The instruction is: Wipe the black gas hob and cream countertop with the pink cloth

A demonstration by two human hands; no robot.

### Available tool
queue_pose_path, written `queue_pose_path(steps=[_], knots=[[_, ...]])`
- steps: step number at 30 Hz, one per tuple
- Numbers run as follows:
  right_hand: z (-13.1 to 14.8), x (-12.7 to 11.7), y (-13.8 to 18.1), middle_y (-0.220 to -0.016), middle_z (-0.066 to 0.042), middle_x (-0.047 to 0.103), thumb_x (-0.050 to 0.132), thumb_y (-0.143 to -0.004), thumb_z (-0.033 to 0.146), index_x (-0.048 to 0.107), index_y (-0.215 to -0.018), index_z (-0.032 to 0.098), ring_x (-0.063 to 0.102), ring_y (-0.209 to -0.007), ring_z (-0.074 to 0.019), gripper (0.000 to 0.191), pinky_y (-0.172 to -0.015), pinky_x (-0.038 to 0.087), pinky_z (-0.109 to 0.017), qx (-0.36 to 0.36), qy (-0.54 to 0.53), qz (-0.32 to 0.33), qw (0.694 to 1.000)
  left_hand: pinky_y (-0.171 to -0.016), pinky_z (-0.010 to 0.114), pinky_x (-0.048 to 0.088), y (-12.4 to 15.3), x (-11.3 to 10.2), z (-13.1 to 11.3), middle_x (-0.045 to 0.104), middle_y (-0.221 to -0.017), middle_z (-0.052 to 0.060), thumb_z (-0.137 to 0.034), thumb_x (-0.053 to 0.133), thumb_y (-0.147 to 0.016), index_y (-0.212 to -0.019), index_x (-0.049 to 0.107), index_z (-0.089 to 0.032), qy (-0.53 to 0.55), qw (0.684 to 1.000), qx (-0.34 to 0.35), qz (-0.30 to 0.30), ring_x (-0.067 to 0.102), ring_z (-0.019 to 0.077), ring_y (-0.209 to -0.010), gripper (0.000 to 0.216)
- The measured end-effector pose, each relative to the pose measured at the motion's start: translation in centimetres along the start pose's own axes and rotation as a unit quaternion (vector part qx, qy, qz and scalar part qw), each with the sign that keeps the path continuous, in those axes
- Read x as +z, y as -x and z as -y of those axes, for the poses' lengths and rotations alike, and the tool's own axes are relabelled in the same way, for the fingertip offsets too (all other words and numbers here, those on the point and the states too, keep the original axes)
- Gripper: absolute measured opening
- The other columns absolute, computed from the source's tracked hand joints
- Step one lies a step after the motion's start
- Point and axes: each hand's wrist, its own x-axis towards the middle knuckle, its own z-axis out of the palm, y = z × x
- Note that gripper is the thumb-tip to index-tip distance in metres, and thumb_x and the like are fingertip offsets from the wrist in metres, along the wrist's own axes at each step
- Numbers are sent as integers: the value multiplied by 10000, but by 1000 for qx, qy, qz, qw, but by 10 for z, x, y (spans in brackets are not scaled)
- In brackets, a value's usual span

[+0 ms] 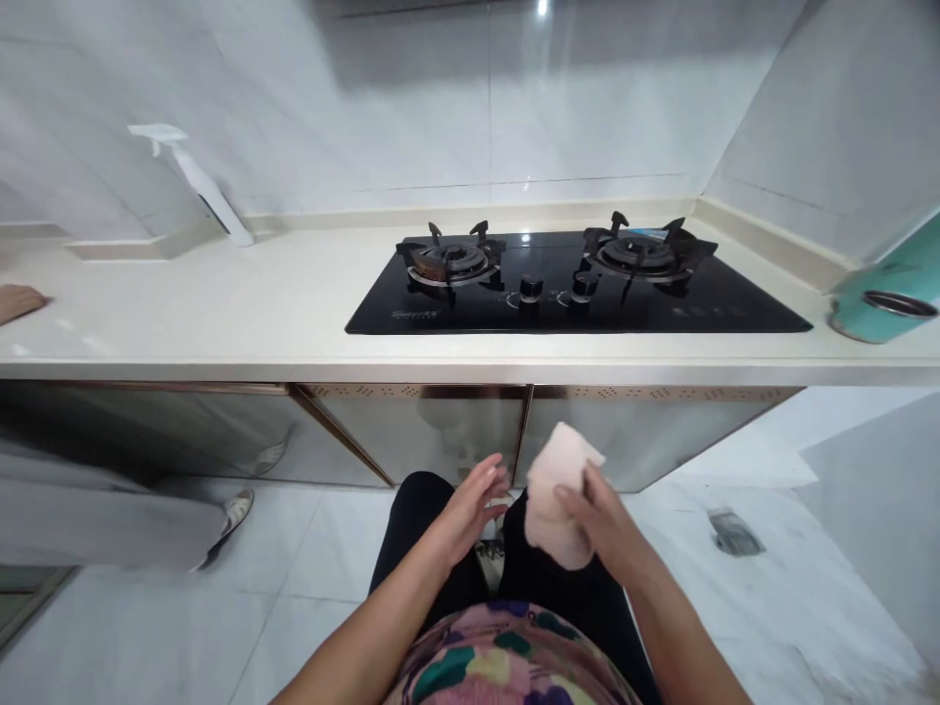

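Note:
A pale pink cloth (559,494), loosely folded, is held in my right hand (598,514), the thumb lying across its front. To its left, my left hand (476,499) is raised over my lap with fingers apart and nothing in it. Both hands are below the front edge of the cream countertop (294,294). Beyond them, the black gas stove (547,318) is set into the counter, with two burners and two knobs. Neither hand touches it.
A white spray bottle (202,186) stands at the back left. At the right end is a turquoise container (867,304). Another person's hand (21,302) rests on the counter at far left, their shoe (231,519) below. Cabinet doors (426,431) front the counter; a floor drain (735,534) lies right.

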Motion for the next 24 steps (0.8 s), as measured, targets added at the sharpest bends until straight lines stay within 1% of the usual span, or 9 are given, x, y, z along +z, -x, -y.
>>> queue_pose_path(steps=[4,8,11,13,14,16,18,21,24], knots=[[-7,37,-7,-1207,-64,703,787,-874,581,545,-1412,262,664,-1057,-243,670,-962,528,-390,6,-22,108,994,-1028,390,521,8,5,-5,728,-1278,150,-646,939,-629,-1281,692,-193,55,991,-41,111,686,298,-1161,832],[-31,46,4,-1450,-77,589,771,-911,552,325,-1574,380,676,-1102,-225,817,-954,543,-419,80,-159,158,971,-831,343,602,11,-5,-4,791,-949,119,-411,966,-676,-1094,735,-120,56,997,-59,2,744,237,-822,559],[-71,10,31,-1428,-121,613,792,-863,616,416,-1527,332,689,-1141,-265,815,-977,541,-464,129,-237,168,948,-706,316,618,7,-14,-10,779,-825,102,-304,867,-789,-1035,724,-103,49,991,-62,-106,731,212,-678,349],[-97,-39,47,-1284,-152,696,827,-776,688,466,-1473,289,725,-1071,-313,881,-929,565,-522,234,-239,137,932,-741,313,637,4,-16,-20,791,-873,114,-259,766,-873,-1066,717,-96,73,985,-44,-147,753,212,-719,257],[-107,-68,53,-1241,-163,711,848,-722,700,520,-1405,254,727,-1067,-330,880,-913,574,-533,244,-223,54,942,-779,316,644,3,-16,-27,797,-922,123,-250,719,-907,-1095,714,-94,89,984,-31,-152,767,214,-767,244],[-115,-125,56,-1240,-154,711,828,-680,709,603,-1231,225,699,-1142,-336,767,-957,573,-547,179,-168,-213,946,-840,331,650,2,-14,-40,801,-1000,140,-256,648,-958,-1137,711,-92,99,984,-17,-150,781,225,-850,250],[-110,-164,50,-1351,-94,665,792,-712,675,570,-1259,291,647,-1242,-304,703,-1009,555,-546,138,-133,-316,929,-871,341,648,0,-12,-48,800,-1037,157,-280,627,-980,-1146,710,-88,65,986,-21,-154,784,242,-909,267],[-97,-164,34,-1390,-64,650,821,-711,620,578,-1275,319,631,-1268,-274,684,-1036,552,-472,97,-125,-319,934,-869,361,639,-3,-12,-44,799,-1037,166,-364,675,-960,-1159,707,-104,-61,984,-32,-166,777,280,-962,329],[-98,-119,16,-1318,-119,694,808,-769,640,603,-1318,274,696,-1162,-297,691,-1001,568,-491,123,-171,-140,968,-975,406,593,-8,-14,-29,787,-1123,155,-499,689,-932,-1224,704,-145,-249,958,26,-143,731,324,-1121,459]])
